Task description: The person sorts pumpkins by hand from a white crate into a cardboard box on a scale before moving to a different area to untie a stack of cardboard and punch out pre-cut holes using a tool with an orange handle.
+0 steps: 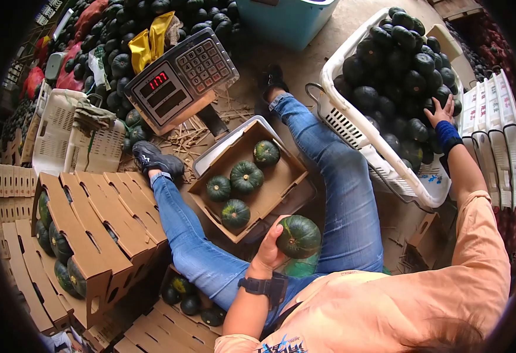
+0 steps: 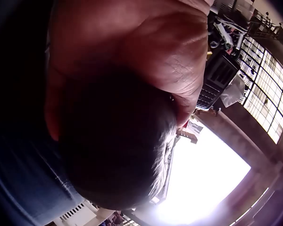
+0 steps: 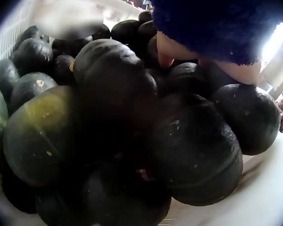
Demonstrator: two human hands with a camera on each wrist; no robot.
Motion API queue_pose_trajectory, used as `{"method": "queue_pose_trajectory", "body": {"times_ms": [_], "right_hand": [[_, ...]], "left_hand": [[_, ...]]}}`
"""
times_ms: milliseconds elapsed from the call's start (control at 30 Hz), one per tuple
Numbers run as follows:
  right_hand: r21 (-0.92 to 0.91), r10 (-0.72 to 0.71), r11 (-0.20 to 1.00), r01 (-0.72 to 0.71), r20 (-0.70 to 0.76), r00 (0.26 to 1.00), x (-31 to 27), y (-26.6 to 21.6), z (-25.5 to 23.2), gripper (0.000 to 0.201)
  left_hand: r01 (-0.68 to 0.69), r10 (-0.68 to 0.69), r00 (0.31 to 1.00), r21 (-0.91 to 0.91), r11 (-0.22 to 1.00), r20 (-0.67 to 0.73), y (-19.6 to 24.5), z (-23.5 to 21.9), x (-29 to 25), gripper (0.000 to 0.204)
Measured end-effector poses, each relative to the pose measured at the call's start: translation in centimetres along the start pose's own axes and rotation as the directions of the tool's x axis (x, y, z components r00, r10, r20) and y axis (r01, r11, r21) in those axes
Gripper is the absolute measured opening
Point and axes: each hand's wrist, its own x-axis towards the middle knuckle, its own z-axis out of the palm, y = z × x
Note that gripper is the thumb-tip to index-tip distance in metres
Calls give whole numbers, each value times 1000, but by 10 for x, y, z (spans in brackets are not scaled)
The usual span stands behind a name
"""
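Green skin is showing on the round pumpkin (image 1: 299,236) that the left hand (image 1: 269,249) is gripping. Its fingers are curling round the pumpkin, holding it up over the person's lap, near the low end of an open brown box (image 1: 282,187). Four small pumpkins (image 1: 246,177) are sitting inside that box, and they are showing pale stripes. The box is resting between the two legs in blue jeans (image 1: 345,182).

Over on the right, a big white basket (image 1: 327,76) is holding a tall heap of dark pumpkins (image 1: 400,65). The right hand (image 1: 441,112) is reaching in at the near right side and touching the heap. It is lying open, with its fingers spreading out on top. A fuzzy blue band (image 3: 205,28) is wrapping round that wrist.

Past the box, a scale screen (image 1: 181,79) is glowing with red numbers, and its number keys are facing up. Yellow cloth (image 1: 152,40) is lying just beside it. Brown cardboard boxes (image 1: 108,220) are standing on the left, and dark green pumpkins are peeking out of their ends. A blue tub (image 1: 287,25) is standing at the far side.
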Motion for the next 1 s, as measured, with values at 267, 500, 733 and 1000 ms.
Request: {"method": "queue_pose_trajectory", "body": {"times_ms": [267, 500, 733, 1000], "right_hand": [[443, 215, 891, -100, -217, 952, 76, 35, 66, 75], [673, 118, 735, -83, -6, 993, 101, 63, 57, 80], [744, -112, 648, 163, -118, 987, 71, 51, 35, 71], [860, -597, -307, -408, 160, 786, -36, 12, -115, 67]], "left_hand": [[7, -8, 998, -17, 1000, -55, 0, -9, 6, 44], [-9, -1, 984, -52, 999, -177, -2, -13, 11, 41], [-35, 13, 965, -79, 996, -260, -2, -18, 14, 39], [-117, 73, 955, -139, 983, -286, 2, -18, 1, 47]]}}
